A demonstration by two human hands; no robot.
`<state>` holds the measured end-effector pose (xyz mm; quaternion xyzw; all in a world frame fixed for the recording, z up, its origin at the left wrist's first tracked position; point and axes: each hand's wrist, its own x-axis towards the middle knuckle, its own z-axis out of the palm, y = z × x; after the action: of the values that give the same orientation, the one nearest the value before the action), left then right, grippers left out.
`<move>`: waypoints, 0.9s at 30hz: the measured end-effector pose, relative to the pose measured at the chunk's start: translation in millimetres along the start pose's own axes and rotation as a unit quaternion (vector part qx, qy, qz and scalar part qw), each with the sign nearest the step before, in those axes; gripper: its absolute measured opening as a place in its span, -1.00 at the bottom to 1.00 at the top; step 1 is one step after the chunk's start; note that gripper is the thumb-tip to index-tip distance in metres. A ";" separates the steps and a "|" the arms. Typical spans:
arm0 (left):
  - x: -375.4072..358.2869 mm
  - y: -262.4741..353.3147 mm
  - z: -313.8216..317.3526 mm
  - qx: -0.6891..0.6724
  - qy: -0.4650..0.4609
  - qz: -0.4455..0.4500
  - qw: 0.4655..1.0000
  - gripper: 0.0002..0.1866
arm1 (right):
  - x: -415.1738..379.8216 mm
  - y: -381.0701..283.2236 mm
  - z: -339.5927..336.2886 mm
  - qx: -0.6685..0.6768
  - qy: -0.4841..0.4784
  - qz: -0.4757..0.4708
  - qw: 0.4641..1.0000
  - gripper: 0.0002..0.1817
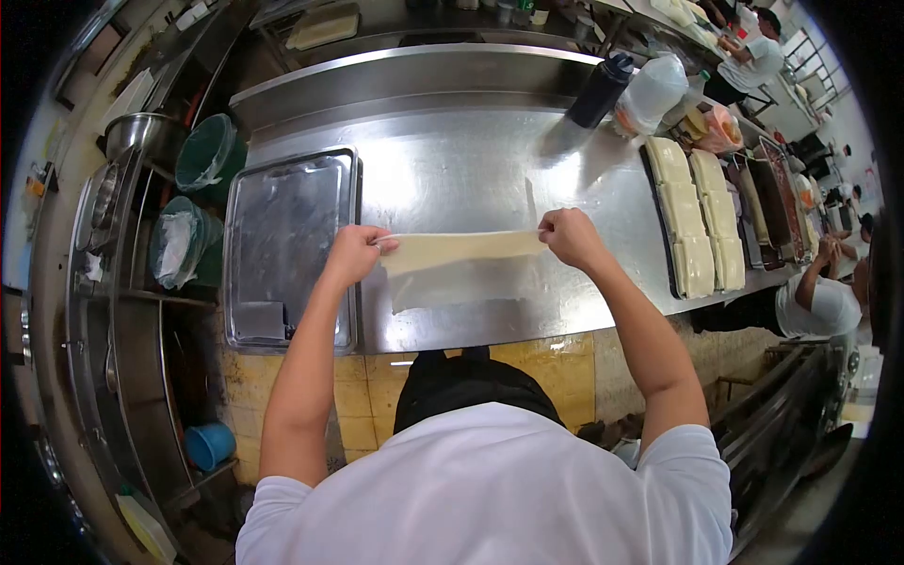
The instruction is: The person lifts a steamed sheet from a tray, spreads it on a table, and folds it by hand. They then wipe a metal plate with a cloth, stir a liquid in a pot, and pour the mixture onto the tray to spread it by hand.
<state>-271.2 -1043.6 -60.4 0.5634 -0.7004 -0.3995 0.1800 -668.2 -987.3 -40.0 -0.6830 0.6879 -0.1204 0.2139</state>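
Note:
Between my two hands a pale strip of dough (463, 248) is stretched out, held just above the steel table (452, 174). My left hand (360, 252) pinches its left end, and my right hand (569, 237) pinches the right end. The strip sags a little toward its lower left. Beneath it a wet or oily patch shows on the metal. Left of my left hand lies a dark rectangular tray (292, 212) with a shiny surface; a flat scraper (259, 320) rests in its near corner.
At the right, a dark tray holds two rows of pale dough pieces (683, 217). Behind stand a black bottle (601, 90) and a plastic bag (652, 94). Green buckets (205, 155) and a steel bowl (141, 132) are at the left. A person (817, 297) stands at the far right.

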 end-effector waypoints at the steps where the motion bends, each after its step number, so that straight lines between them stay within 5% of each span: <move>1: -8.3 -1.0 1.8 0.002 0.010 0.009 1.000 -0.76 | -8.1 -1.5 0.3 0.002 0.003 0.008 1.000 -0.87; 8: -78.0 -32.4 41.1 0.007 0.024 0.009 1.000 -0.80 | -80.5 16.5 48.4 0.002 0.019 0.019 1.000 -0.80; 13: -120.5 -52.4 61.9 0.033 -0.008 0.036 0.999 -0.78 | -125.0 20.0 84.7 -0.026 -0.080 0.043 0.996 -0.71; 19: -117.2 -40.6 43.3 0.032 0.120 0.023 0.992 -0.80 | -63.8 -33.0 91.6 0.056 0.015 -0.020 0.998 -0.70; 27: -88.3 -57.7 46.2 -0.049 0.228 -0.029 0.972 -0.82 | 29.8 -150.7 167.0 0.050 -0.116 -0.130 0.983 -0.70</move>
<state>-239.9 -947.3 -115.3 0.6499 -0.6042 -0.2995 0.3505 -457.0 -1001.4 -121.6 -0.7647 0.5567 -0.1016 0.3084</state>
